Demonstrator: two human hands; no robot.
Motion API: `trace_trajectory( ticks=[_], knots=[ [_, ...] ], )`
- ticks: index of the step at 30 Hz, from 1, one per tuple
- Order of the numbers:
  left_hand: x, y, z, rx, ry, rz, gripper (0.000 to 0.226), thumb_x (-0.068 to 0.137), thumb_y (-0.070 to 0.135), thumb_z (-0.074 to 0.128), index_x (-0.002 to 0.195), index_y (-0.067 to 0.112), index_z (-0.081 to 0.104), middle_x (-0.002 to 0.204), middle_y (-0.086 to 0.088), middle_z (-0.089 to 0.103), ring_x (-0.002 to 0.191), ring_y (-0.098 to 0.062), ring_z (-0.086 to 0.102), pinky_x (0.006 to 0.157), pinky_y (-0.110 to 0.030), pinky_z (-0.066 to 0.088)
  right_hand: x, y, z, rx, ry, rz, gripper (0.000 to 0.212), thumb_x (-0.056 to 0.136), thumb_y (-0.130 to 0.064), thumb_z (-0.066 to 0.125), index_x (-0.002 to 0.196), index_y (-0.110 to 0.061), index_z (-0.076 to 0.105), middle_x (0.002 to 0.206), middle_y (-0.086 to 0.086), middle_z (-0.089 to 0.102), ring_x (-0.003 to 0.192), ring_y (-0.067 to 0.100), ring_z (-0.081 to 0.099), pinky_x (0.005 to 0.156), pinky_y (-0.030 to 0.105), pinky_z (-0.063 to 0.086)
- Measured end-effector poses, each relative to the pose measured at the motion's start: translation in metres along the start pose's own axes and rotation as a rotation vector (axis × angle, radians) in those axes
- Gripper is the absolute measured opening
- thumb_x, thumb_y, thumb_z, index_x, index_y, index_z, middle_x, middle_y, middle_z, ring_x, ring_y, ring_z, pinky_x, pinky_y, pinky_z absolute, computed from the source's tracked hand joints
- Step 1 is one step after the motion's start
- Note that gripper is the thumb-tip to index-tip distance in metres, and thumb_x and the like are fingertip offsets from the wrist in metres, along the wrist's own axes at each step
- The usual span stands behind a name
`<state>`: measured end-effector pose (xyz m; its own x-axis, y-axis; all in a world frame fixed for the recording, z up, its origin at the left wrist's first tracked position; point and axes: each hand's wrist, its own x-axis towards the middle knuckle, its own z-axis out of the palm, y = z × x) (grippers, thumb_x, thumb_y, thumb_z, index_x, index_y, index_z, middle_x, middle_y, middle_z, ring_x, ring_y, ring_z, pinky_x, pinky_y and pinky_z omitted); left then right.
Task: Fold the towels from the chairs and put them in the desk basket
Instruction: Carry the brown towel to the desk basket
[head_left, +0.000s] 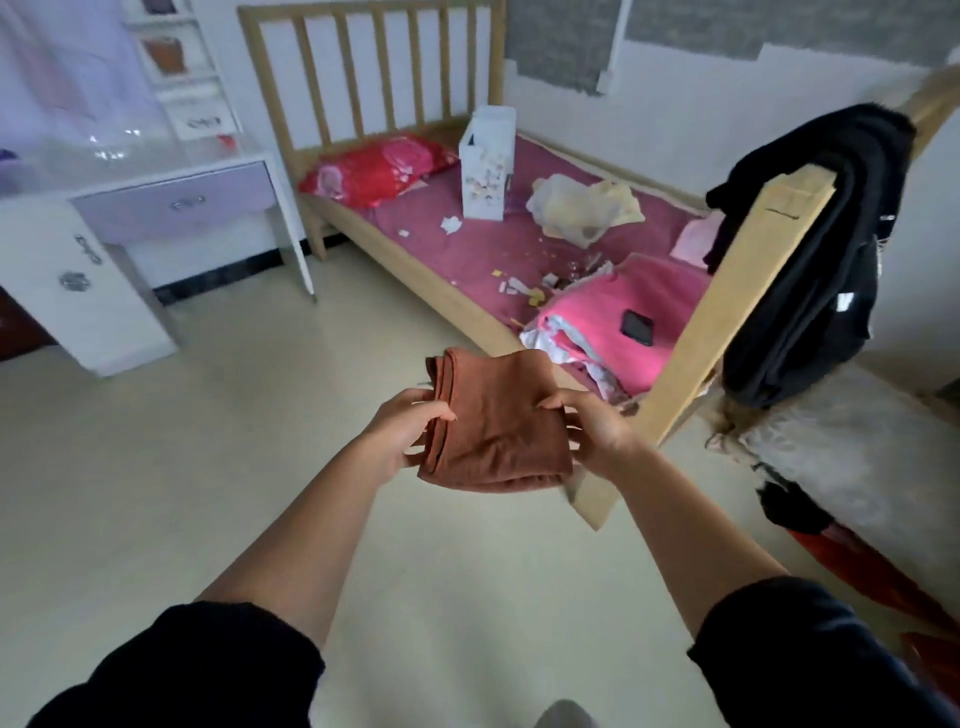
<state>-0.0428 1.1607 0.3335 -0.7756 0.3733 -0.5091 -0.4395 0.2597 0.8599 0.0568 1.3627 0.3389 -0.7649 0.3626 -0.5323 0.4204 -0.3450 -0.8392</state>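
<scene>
A rust-brown towel (498, 421), folded into a small thick rectangle, is held in the air above the floor in front of me. My left hand (402, 431) grips its left edge, thumb on top and fingers underneath. On the opposite side my right hand (597, 431) holds the right edge the same way. No chair and no basket are in sight.
A white desk (104, 291) with a lilac drawer stands at the left. A wooden bed (467, 249) with a pink sheet, a red pillow, a white box (485, 166) and a phone (638, 327) lies ahead. Dark clothes (810, 249) hang on the footboard at the right. Pale floor spreads below.
</scene>
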Motion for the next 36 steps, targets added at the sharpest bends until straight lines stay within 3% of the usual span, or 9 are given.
trace_trajectory(
  ticks=[3,7,13,19,23,27,33,36],
  knots=[
    [0.005,0.013,-0.068,-0.054,0.061,0.01,0.037,0.072,0.015,0.066,0.108,0.024,0.065,0.096,-0.001,0.068,0.083,-0.019,0.064,0.066,-0.029,0.051,0.024,-0.019,0.068,-0.032,-0.097,-0.002,0.022,0.065,-0.013,0.066,0.086,-0.013,0.068,0.087,0.004,0.06,0.076,0.019,0.055,0.06,0.028,0.042],
    [0.022,0.026,-0.147,-0.155,0.155,0.003,0.033,0.077,0.011,0.066,0.108,0.021,0.061,0.096,-0.002,0.067,0.085,-0.02,0.063,0.068,-0.031,0.05,0.066,-0.043,0.154,-0.11,-0.184,0.013,0.039,0.064,-0.014,0.067,0.103,-0.008,0.068,0.096,0.007,0.061,0.085,0.022,0.056,0.067,0.03,0.045],
    [0.078,0.054,-0.255,-0.262,0.259,0.0,0.03,0.079,0.01,0.065,0.106,0.02,0.06,0.094,-0.002,0.063,0.084,-0.02,0.061,0.067,-0.031,0.048,0.153,-0.079,0.276,-0.215,-0.32,0.024,0.031,0.071,-0.013,0.065,0.101,-0.007,0.067,0.1,0.009,0.061,0.091,0.025,0.057,0.08,0.034,0.047],
    [0.162,0.104,-0.369,-0.344,0.352,0.005,0.042,0.078,0.011,0.067,0.119,0.017,0.056,0.109,-0.007,0.062,0.092,-0.023,0.06,0.078,-0.036,0.051,0.258,-0.131,0.405,-0.27,-0.413,0.018,0.038,0.072,-0.015,0.065,0.109,-0.009,0.064,0.11,0.01,0.06,0.098,0.026,0.058,0.076,0.034,0.048],
    [0.206,0.144,-0.441,-0.412,0.389,0.007,0.04,0.081,0.012,0.064,0.12,0.014,0.056,0.11,-0.008,0.061,0.093,-0.024,0.059,0.069,-0.034,0.051,0.313,-0.17,0.487,-0.269,-0.463,0.046,0.028,0.076,-0.012,0.063,0.103,-0.01,0.061,0.107,0.011,0.058,0.098,0.027,0.056,0.081,0.036,0.049],
    [0.241,0.171,-0.514,-0.494,0.394,-0.003,0.036,0.084,0.014,0.06,0.12,0.014,0.057,0.107,-0.006,0.06,0.094,-0.023,0.057,0.067,-0.032,0.048,0.357,-0.193,0.567,-0.29,-0.513,0.064,0.041,0.076,-0.014,0.064,0.116,-0.008,0.059,0.11,0.01,0.057,0.096,0.026,0.055,0.071,0.034,0.048],
    [0.305,0.193,-0.645,-0.529,0.444,-0.021,0.018,0.084,0.013,0.058,0.1,0.02,0.062,0.1,-0.005,0.06,0.087,-0.021,0.056,0.067,-0.03,0.046,0.43,-0.207,0.707,-0.301,-0.566,0.084,0.032,0.078,-0.013,0.062,0.109,-0.01,0.061,0.105,0.009,0.056,0.092,0.025,0.054,0.067,0.033,0.047],
    [0.336,0.203,-0.72,-0.5,0.453,-0.045,0.02,0.083,0.013,0.058,0.101,0.019,0.062,0.097,-0.004,0.06,0.085,-0.019,0.056,0.063,-0.029,0.045,0.465,-0.209,0.784,-0.313,-0.566,0.084,0.033,0.079,-0.013,0.062,0.112,-0.01,0.06,0.106,0.009,0.056,0.093,0.025,0.055,0.069,0.034,0.047]
  ],
)
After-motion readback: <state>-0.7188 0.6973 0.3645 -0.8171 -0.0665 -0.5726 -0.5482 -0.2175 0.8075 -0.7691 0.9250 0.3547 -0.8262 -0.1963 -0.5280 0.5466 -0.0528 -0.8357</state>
